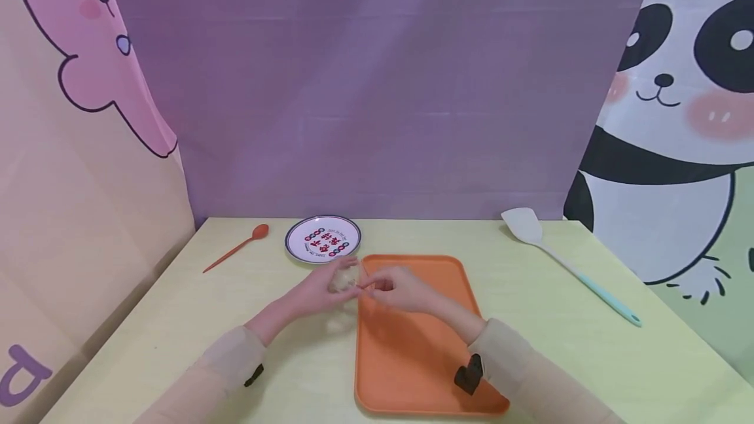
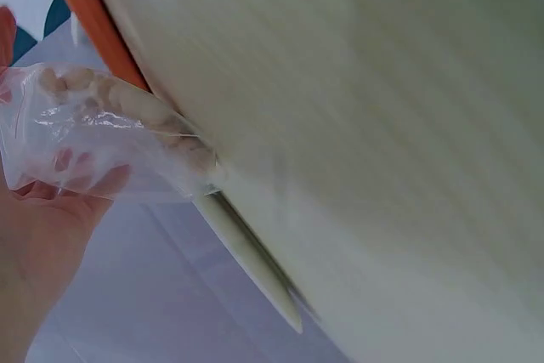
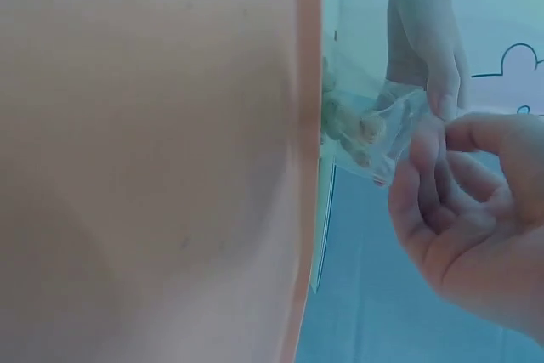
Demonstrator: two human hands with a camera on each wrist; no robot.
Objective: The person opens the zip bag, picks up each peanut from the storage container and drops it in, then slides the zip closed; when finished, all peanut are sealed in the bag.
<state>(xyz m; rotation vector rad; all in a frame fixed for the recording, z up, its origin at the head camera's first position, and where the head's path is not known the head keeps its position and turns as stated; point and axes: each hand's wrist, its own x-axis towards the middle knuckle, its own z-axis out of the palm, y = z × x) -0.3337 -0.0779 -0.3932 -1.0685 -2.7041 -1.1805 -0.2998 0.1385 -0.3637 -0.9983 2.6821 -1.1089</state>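
A clear plastic bag of small pale, roundish pieces hangs between both hands, above the orange tray's left edge. My left hand holds the bag, its fingers and thumb around one side. With thumb and fingertips, my right hand pinches the bag's edge close to the left thumb. The pieces gather along one side of the bag in the left wrist view; what they are is hard to tell. From the right wrist, the pinching right hand partly hides the bag's edge.
Beneath the right hand lies an orange tray. Behind the left hand sits a white plate with a dark rim and red print. An orange-red spoon lies at the back left, a white spatula with a mint handle at the right.
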